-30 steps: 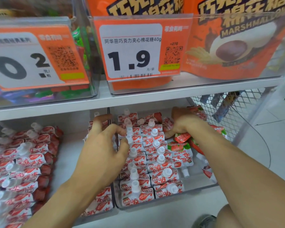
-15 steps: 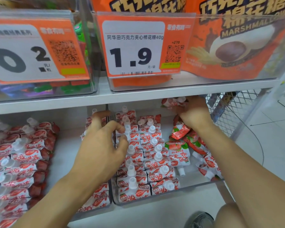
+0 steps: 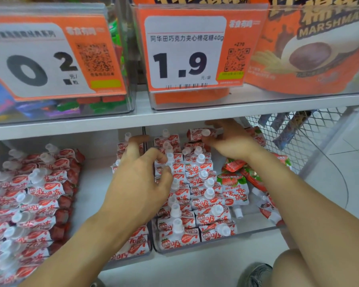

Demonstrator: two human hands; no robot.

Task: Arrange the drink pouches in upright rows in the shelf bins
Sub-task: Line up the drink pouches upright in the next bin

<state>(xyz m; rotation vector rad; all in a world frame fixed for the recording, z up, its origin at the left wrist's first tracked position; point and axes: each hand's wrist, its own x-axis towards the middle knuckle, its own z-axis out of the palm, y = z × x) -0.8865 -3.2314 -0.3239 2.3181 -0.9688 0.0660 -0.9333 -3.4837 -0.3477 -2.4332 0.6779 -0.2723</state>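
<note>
Red-and-white pouch [image 3: 199, 134] is pinched in the right hand [image 3: 232, 141], lying sideways with its cap pointing to about 9 o'clock, up at the 12 o'clock end of the bin [image 3: 257, 229], just under the shelf [image 3: 174, 117] edge. A second ago that hand was lower, digging in the loose pile on the right of the bin, and it had nothing lifted, so it has just picked one out and carried it to the back of the rows.

Left hand [image 3: 141, 179] sits at roughly 9 o'clock from there, fingers curled loosely over the caps of the left row [image 3: 175, 212], more steadying than gripping as far as I can tell. It's barely moved.

Two neat rows of upright pouches run from the front of the bin to the back. At 3 o'clock of those rows is the messy pile [image 3: 245, 179], strawberry pouches lying flat and crooked, a few down by the front right corner. Far left, another batch [image 3: 33, 195] lies slanted.

My read: the held pouch needs turning cap-up and slotting in at the back, then the pile gets the same treatment. Plenty left to do.
</note>
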